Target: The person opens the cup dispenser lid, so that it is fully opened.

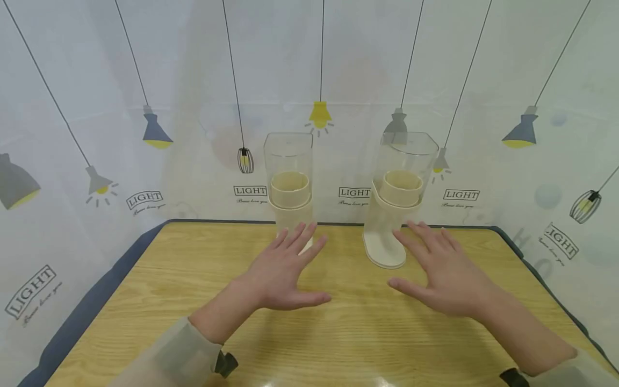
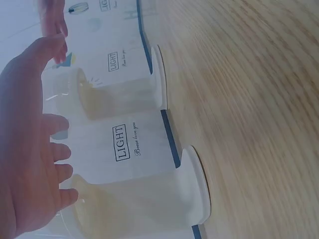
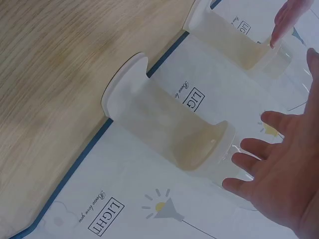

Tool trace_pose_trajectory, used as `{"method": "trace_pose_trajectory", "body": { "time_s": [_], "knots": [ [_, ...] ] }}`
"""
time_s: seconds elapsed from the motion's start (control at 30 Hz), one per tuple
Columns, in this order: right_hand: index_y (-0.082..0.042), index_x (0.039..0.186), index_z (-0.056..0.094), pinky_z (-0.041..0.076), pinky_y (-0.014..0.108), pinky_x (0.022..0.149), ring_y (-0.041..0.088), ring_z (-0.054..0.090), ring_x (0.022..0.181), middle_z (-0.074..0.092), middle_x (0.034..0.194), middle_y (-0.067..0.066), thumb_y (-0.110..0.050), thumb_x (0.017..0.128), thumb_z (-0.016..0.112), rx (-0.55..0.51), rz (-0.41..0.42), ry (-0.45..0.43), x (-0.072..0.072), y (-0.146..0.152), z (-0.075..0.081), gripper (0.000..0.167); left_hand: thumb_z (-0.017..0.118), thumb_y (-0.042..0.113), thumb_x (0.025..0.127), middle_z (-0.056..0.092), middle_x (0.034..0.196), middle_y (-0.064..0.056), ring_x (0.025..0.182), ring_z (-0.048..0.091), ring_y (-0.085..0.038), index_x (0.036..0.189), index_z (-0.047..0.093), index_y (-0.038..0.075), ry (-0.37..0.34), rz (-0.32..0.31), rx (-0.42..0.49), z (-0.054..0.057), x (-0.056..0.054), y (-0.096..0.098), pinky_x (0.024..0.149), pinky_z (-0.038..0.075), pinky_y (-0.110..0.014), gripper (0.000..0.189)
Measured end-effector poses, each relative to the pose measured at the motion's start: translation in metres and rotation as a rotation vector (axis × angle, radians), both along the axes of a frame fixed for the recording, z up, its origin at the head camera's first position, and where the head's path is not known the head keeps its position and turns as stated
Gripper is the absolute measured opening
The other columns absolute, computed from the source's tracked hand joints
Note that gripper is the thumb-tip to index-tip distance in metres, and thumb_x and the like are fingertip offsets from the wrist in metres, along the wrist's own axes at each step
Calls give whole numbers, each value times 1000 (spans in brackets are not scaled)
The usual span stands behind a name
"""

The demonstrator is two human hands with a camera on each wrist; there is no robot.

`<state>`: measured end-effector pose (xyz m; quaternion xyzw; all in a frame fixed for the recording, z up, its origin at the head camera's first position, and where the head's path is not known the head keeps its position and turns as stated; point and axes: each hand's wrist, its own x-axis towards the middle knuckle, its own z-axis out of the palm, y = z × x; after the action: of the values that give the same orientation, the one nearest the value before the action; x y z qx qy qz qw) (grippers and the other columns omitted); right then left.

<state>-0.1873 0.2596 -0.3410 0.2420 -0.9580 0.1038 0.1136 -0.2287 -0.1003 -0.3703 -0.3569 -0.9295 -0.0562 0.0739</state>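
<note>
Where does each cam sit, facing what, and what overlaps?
Head: worn on head, faces forward and down at table, left container, right container, backdrop; shows sleeves, left hand, right hand.
Left wrist: on that wrist, image sideways, looks past left hand at both containers; right hand shows at top.
Right wrist: on that wrist, image tilted, looks past right hand at both containers; left hand at upper right.
Shared by both wrist views: both containers, both hands, table, backdrop.

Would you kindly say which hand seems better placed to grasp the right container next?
Probably the right hand: it is empty and nearer the right container, while the left hand is nearer the left container.
</note>
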Motion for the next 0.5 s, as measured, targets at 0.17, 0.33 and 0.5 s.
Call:
{"method": "trace_pose_trajectory", "body": {
  "time_s": [0.17,0.33,0.5],
  "knots": [
    [-15,164,48,48,72,112,50,56,143,49,165,20,-58,99,77,-55,-27,82,-5,4,6,83,65,75,97,20,184,-14,168,28,-39,175,31,19,-5,-9,112,0,-1,4,125,44,-63,102],
    [-10,158,54,57,70,98,49,62,133,54,157,22,-43,99,81,-151,-59,168,-9,7,15,73,72,60,99,35,178,-16,158,46,-39,170,41,14,-33,-42,259,4,-2,10,108,59,-61,91],
    [-6,154,55,60,66,76,51,69,112,55,151,27,-32,94,85,-221,-69,302,-22,10,26,72,72,57,100,40,176,-13,159,46,-36,169,42,14,-73,-47,330,5,-6,16,110,58,-59,87]
  ]
}}
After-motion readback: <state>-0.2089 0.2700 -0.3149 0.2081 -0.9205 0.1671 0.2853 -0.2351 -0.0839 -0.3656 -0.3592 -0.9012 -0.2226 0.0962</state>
